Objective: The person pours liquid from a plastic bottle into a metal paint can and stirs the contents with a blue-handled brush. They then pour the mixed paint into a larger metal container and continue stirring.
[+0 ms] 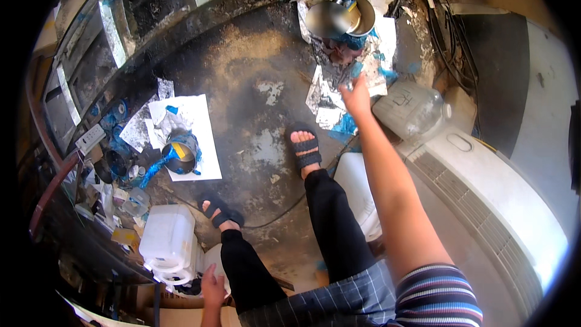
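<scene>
My right hand [358, 95] is stretched out at the upper right over paint-stained paper [324, 88]. Its thumb stands apart from the fingers, and a small teal scrap [357, 69] shows at the fingertips; whether they touch it is unclear. Just beyond are a metal pot [365, 17] with blue stains and a round, blurred shape [327, 20] beside it. My left hand [212, 286] hangs low, fingers loosely apart, near a white plastic jerrycan [167, 235]. On white paper [206, 145] at the left sits a blue-smeared pot [181, 152] with a blue-coated handle [156, 169].
A cloudy plastic jug [408, 109] lies beside my right forearm, near a long white slatted appliance casing [484, 194]. Paint-covered containers [113, 122] and a power strip [91, 138] crowd the left. Metal racking [112, 30] runs along the back. A cable [281, 215] crosses the floor.
</scene>
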Demonstrator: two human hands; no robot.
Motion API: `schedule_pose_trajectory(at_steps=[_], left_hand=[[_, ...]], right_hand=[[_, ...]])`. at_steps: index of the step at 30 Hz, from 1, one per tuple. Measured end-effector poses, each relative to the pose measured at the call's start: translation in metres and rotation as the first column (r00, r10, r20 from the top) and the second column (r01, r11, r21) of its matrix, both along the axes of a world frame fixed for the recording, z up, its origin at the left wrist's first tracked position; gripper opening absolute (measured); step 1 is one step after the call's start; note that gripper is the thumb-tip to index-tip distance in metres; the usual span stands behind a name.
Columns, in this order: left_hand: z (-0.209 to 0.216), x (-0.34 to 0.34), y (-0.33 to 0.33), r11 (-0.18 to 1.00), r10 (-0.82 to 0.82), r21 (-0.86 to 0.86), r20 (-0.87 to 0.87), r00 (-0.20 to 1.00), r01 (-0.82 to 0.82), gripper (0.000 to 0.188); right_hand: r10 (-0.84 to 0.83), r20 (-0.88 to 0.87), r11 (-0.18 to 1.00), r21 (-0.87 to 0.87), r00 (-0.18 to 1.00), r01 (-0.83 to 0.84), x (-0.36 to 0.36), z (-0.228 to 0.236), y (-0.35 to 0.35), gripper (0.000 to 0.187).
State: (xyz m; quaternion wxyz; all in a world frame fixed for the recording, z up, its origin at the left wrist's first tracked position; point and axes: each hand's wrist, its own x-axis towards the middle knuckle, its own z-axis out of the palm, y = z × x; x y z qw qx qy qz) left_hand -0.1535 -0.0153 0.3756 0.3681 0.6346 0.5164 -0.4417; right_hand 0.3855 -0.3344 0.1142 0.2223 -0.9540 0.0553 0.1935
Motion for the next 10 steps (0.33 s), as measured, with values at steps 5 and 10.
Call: schedule_pose_trajectory(at_steps=[5,10], left_hand=[[0.024,0.006,-0.042,0.878,-0.473,0.138,0.111,0.874,0.458,0.043],[-0.013,-0.072,0.011,0.798,-0.598,0.312,0.304,0.741,0.516,0.045]], right_hand=[[0.066,0.047,0.998,0.008,0.997,-0.066,-0.155,0.134,-0.022,0.05],[-0.077,0.194,0.93,-0.339,0.978,0.14,-0.29,0.243,-0.08,0.075]])
